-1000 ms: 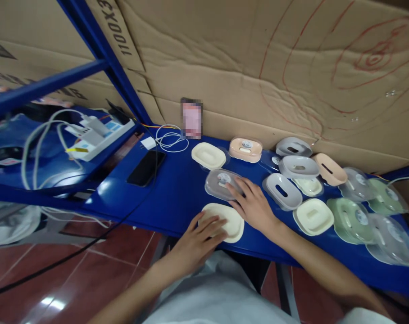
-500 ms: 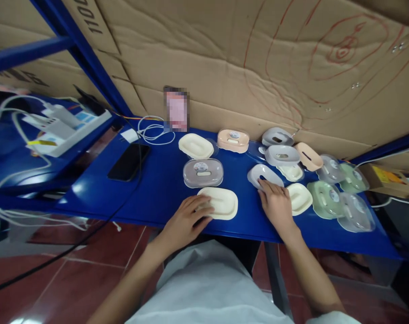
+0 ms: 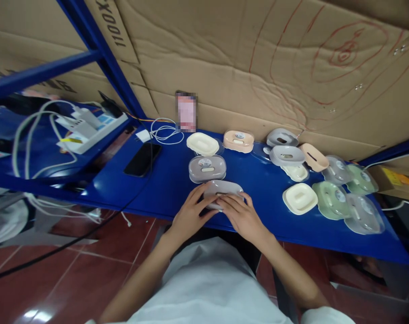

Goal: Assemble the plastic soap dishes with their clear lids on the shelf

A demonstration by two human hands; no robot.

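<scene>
A grey slotted soap dish part (image 3: 226, 186) lies at the table's front edge, where the cream base was; that base is now hidden. My left hand (image 3: 193, 208) grips its left end, thumb toward the front. Over its front and right side lies my right hand (image 3: 241, 210), fingers bent across the slot. Just behind stands a closed grey soap dish (image 3: 207, 168) with a clear lid and round label. Farther back are a cream base (image 3: 202, 143) and a peach soap dish (image 3: 238, 141).
To the right are a cream base (image 3: 299, 198), lidded green dishes (image 3: 333, 201), grey dishes (image 3: 364, 213) and a peach part (image 3: 313, 156). A black phone (image 3: 143, 159), charger cable (image 3: 167, 133) and power strip (image 3: 98, 135) lie left. Cardboard (image 3: 224, 58) walls the back.
My right hand has brought the grey slotted part leftward from the right side onto the cream base's spot. Both hands now meet around it. The view has shifted slightly.
</scene>
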